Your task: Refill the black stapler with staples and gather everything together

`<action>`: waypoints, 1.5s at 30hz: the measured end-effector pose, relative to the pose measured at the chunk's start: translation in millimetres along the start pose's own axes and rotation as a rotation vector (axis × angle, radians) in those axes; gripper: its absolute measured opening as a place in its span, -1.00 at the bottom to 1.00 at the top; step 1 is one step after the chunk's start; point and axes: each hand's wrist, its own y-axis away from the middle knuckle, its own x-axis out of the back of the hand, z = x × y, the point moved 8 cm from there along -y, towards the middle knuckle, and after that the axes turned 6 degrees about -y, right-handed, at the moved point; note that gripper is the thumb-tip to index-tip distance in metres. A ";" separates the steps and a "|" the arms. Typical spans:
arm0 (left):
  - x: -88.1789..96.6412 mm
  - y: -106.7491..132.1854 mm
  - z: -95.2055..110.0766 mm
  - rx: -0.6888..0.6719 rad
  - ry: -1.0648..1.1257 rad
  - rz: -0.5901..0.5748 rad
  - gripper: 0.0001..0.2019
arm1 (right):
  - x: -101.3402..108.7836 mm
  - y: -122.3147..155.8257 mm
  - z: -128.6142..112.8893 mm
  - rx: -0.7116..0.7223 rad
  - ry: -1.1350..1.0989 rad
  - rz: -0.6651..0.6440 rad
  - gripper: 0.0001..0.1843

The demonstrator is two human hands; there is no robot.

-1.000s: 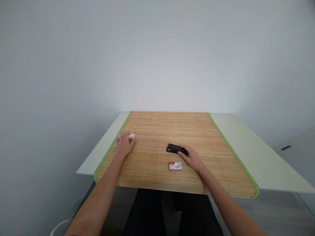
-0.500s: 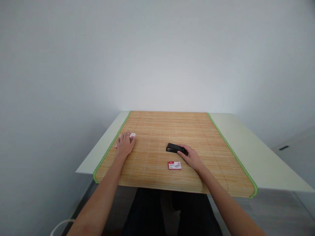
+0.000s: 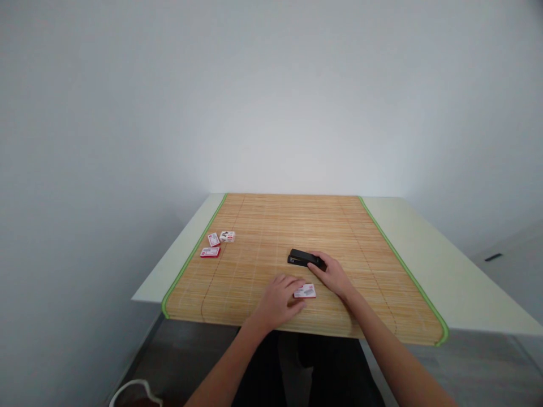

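A black stapler (image 3: 300, 257) lies on the bamboo mat, and my right hand (image 3: 333, 274) is closed round its right end. Close in front of it is a small red-and-white box (image 3: 306, 291), perhaps staples. My left hand (image 3: 278, 301) reaches over the left end of this box, its fingertips at the upper edge. The left thumb stays apart from the fingers, below the box, and that end is partly covered.
At the mat's left side sit two red-and-white boxes (image 3: 210, 252) (image 3: 214, 239) and a whiter box (image 3: 227, 237) with dark print. The bamboo mat (image 3: 292, 217) has green edging and covers the middle of a white table (image 3: 428, 254). A wall stands behind.
My left hand has left the boxes at the left and come right and nearer, to the box by the stapler. That box has shifted slightly. My right hand keeps its hold.
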 end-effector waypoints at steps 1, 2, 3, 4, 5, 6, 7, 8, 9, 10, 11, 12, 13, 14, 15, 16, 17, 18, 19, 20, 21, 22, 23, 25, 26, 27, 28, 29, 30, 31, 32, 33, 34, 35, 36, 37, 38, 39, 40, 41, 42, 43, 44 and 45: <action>-3.3 0.5 0.3 -0.002 -0.004 -0.006 -0.52 | -0.2 -0.1 0.2 0.001 0.000 -0.002 -0.56; -2.3 1.4 -6.7 0.016 -0.029 0.002 -0.57 | -0.4 -0.2 0.4 0.001 0.000 -0.004 -0.56; 2.8 3.1 -20.3 0.056 -0.073 0.025 -0.61 | -0.5 -0.3 0.6 0.002 0.000 -0.007 -0.56; 11.6 5.7 -39.2 0.117 -0.134 0.061 -0.64 | -0.5 -0.4 0.8 0.003 0.000 -0.010 -0.56; 23.8 9.5 -61.6 0.196 -0.207 0.110 -0.67 | -0.5 -0.5 1.0 0.002 0.000 -0.012 -0.56; 38.3 14.8 -86.0 0.293 -0.286 0.165 -0.71 | -0.4 -0.5 1.2 0.002 -0.001 -0.013 -0.56; 53.5 21.4 -110.4 0.400 -0.365 0.216 -0.72 | -0.4 -0.5 1.3 0.001 -0.002 -0.013 -0.56; 68.4 28.8 -133.0 0.509 -0.438 0.260 -0.72 | -0.4 -0.5 1.3 0.000 -0.003 -0.012 -0.56; 81.9 36.0 -152.2 0.602 -0.501 0.295 -0.71 | -0.3 -0.5 0.9 0.001 -0.004 -0.010 -0.56; 93.5 42.0 -167.1 0.673 -0.556 0.323 -0.70 | -0.2 -0.6 0.4 0.004 -0.005 -0.007 -0.56; 102.8 46.5 -178.0 0.719 -0.599 0.344 -0.69 | -0.1 -0.7 -0.5 0.007 -0.006 -0.005 -0.57; 109.9 49.5 -185.6 0.748 -0.629 0.360 -0.68 | 0.4 -0.9 -1.4 0.012 -0.005 0.000 -0.57; 115.2 51.4 -190.5 0.766 -0.647 0.372 -0.68 | 1.1 -1.2 -2.5 0.017 -0.003 0.004 -0.58; 119.0 52.4 -193.3 0.780 -0.653 0.385 -0.67 | 2.1 -1.6 -3.6 0.023 0.000 0.009 -0.59; 121.7 53.1 -194.5 0.796 -0.648 0.399 -0.66 | 3.3 -2.0 -4.6 0.029 0.005 0.014 -0.60; 123.6 53.7 -194.1 0.815 -0.635 0.420 -0.65 | 4.6 -2.5 -5.5 0.034 0.010 0.018 -0.62; 124.3 54.1 -191.7 0.834 -0.612 0.449 -0.64 | 5.7 -3.0 -6.4 0.040 0.017 0.021 -0.63; 122.7 53.8 -187.1 0.844 -0.572 0.479 -0.62 | 6.4 -3.4 -7.3 0.044 0.023 0.023 -0.64; 117.9 52.1 -180.1 0.837 -0.509 0.503 -0.61 | 6.5 -3.6 -8.5 0.048 0.028 0.022 -0.64; 109.1 49.0 -170.8 0.815 -0.422 0.519 -0.60 | 5.7 -3.4 -10.1 0.050 0.032 0.021 -0.65; 95.9 43.8 -158.9 0.771 -0.310 0.515 -0.60 | 3.6 -2.8 -12.5 0.053 0.037 0.014 -0.66; 78.6 37.2 -144.8 0.717 -0.180 0.494 -0.60 | 0.2 -1.6 -16.1 0.057 0.040 0.004 -0.66; 59.0 30.7 -129.7 0.675 -0.052 0.466 -0.58 | -4.7 0.4 -20.7 0.062 0.042 -0.013 -0.66; 21.4 17.2 -97.1 0.588 0.133 0.431 -0.53 | -17.9 6.3 -33.2 0.076 0.035 -0.068 -0.61; 6.0 10.6 -82.4 0.548 0.177 0.426 -0.49 | -25.2 10.1 -40.5 0.087 0.025 -0.101 -0.56; -7.0 4.6 -71.1 0.525 0.197 0.424 -0.45 | -32.2 14.1 -48.4 0.104 0.013 -0.136 -0.51; -17.8 -1.1 -63.4 0.514 0.205 0.417 -0.41 | -38.1 18.0 -56.3 0.128 0.000 -0.167 -0.49; -26.6 -6.6 -58.9 0.506 0.201 0.402 -0.38 | -42.7 21.3 -63.1 0.150 -0.014 -0.192 -0.50; -32.9 -11.1 -57.9 0.508 0.190 0.392 -0.36 | -45.2 23.7 -68.0 0.164 -0.031 -0.205 -0.52; -36.9 -14.4 -59.5 0.512 0.176 0.390 -0.35 | -45.9 25.0 -70.5 0.166 -0.051 -0.207 -0.53; -38.9 -16.7 -62.9 0.512 0.164 0.396 -0.34 | -45.2 25.2 -70.5 0.154 -0.073 -0.199 -0.53; -39.0 -17.9 -67.4 0.508 0.154 0.411 -0.34 | -43.4 24.6 -68.5 0.132 -0.093 -0.183 -0.53; -37.8 -18.1 -72.8 0.499 0.148 0.428 -0.34 | -41.4 23.6 -65.1 0.106 -0.112 -0.166 -0.52; -35.4 -17.5 -79.1 0.489 0.142 0.445 -0.34 | -39.6 22.6 -61.5 0.084 -0.129 -0.151 -0.52; -31.8 -16.2 -86.4 0.484 0.132 0.456 -0.33 | -38.6 21.8 -58.3 0.070 -0.142 -0.143 -0.53; -26.8 -14.2 -94.7 0.484 0.115 0.466 -0.33 | -38.0 21.3 -55.6 0.062 -0.151 -0.138 -0.54; -19.9 -11.6 -104.2 0.493 0.089 0.478 -0.33 | -37.9 20.9 -53.7 0.059 -0.160 -0.136 -0.55; -11.3 -8.6 -114.4 0.503 0.056 0.493 -0.33 | -37.9 20.8 -52.5 0.058 -0.167 -0.135 -0.56; -1.4 -5.7 -124.7 0.508 0.021 0.508 -0.33 | -38.2 20.8 -51.6 0.057 -0.172 -0.134 -0.57; 9.0 -3.0 -135.3 0.513 -0.019 0.522 -0.34 | -38.5 20.9 -51.1 0.056 -0.176 -0.134 -0.57; 18.9 -0.6 -146.0 0.519 -0.060 0.526 -0.34 | -38.9 21.0 -50.6 0.052 -0.179 -0.136 -0.58; 28.1 1.4 -156.5 0.525 -0.103 0.524 -0.35 | -39.2 21.0 -50.0 0.047 -0.181 -0.136 -0.59; 36.5 3.2 -166.3 0.530 -0.145 0.519 -0.35 | -39.4 21.0 -49.3 0.042 -0.182 -0.137 -0.60; 44.0 4.9 -175.4 0.534 -0.185 0.514 -0.35 | -39.4 21.0 -48.5 0.037 -0.181 -0.136 -0.61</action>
